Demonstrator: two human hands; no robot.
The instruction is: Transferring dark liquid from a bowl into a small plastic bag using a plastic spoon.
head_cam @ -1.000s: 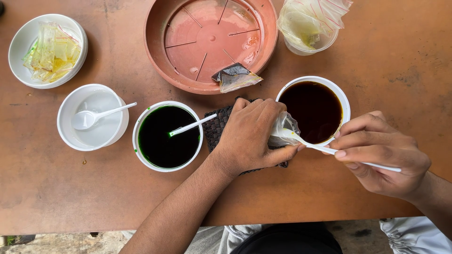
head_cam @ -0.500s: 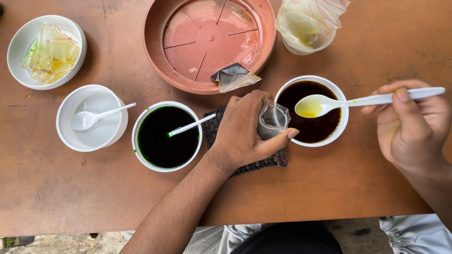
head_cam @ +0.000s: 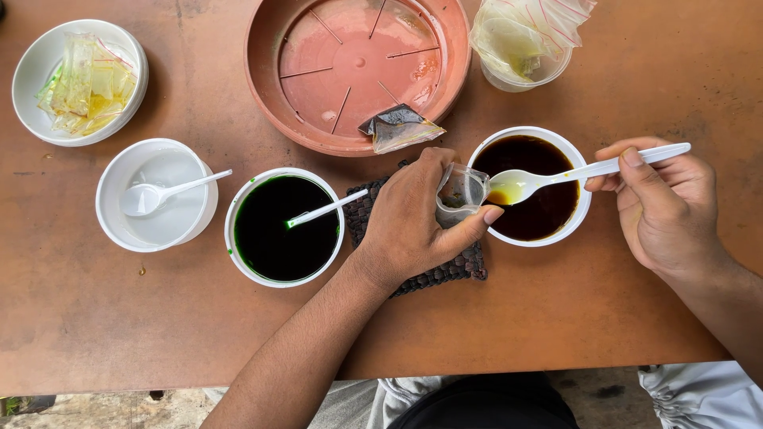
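Observation:
My left hand (head_cam: 421,218) grips a small clear plastic bag (head_cam: 461,191), holding its mouth open beside a white bowl of dark brown liquid (head_cam: 534,184). My right hand (head_cam: 664,202) holds a white plastic spoon (head_cam: 588,171) by its handle. The spoon's bowl carries some yellowish-brown liquid and is tipped at the bag's mouth, over the bowl's left part. Under my left hand lies a dark woven mat (head_cam: 433,266).
A white bowl of dark green liquid (head_cam: 284,226) with a spoon stands left of the mat. Further left are a white bowl with a spoon (head_cam: 155,195) and a bowl of filled small bags (head_cam: 79,79). A terracotta saucer (head_cam: 358,71) holds one filled bag (head_cam: 397,127). A bag-lined cup (head_cam: 524,40) stands at the back right.
My right hand lifted the spoon with liquid from the brown bowl and has moved its tip left to the bag's mouth. My left hand holds the bag more upright.

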